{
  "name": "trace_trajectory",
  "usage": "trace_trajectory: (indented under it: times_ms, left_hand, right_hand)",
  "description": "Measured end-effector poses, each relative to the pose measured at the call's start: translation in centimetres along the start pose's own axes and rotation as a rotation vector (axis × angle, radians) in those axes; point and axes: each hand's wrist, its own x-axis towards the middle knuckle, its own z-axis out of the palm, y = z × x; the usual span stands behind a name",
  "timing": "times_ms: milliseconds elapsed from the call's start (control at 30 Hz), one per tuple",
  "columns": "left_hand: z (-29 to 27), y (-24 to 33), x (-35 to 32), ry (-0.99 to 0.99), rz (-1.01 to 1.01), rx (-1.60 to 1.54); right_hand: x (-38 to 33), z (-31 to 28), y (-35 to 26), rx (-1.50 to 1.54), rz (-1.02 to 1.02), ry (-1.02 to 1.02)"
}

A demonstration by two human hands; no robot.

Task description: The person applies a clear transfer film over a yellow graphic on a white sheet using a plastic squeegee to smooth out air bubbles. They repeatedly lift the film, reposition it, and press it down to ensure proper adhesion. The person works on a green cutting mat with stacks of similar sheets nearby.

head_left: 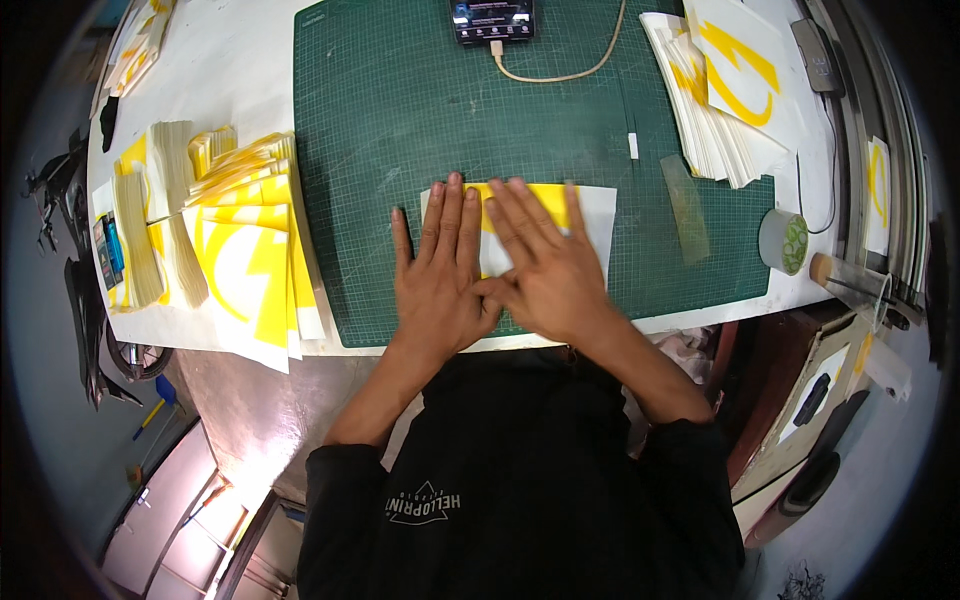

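A white and yellow printed sheet (pixel 598 215) lies on the green cutting mat (pixel 400 110) near its front edge. Both of my hands rest on it, palms down. My left hand (pixel 440 265) covers the sheet's left part, with fingers stretched out and the little finger apart over the mat. My right hand (pixel 550 270) lies flat across the middle and right part, fingers spread. The thumbs meet or overlap between the hands. Neither hand grips anything. Much of the sheet's print is hidden under the hands.
Stacks of yellow and white printed sheets (pixel 245 265) stand left of the mat. Another fanned stack (pixel 705 120) lies at the far right. A phone (pixel 493 20) with a cable (pixel 560 80) is at the back. A clear ruler-like strip (pixel 685 210) and a tape roll (pixel 783 242) sit to the right.
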Motion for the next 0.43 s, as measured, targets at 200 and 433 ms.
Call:
trace_trajectory:
  times_ms: [200,433]
  left_hand:
    - [-0.6,0.3,-0.2,0.044,-0.003,-0.052]
    - [-2.3,-1.5,-1.6,-0.066,0.048,0.122]
  right_hand:
    - [-4.5,-3.9,5.3,-0.403,0.118,-0.02]
    - [-6.7,-5.9,6.0,-0.345,0.27,0.18]
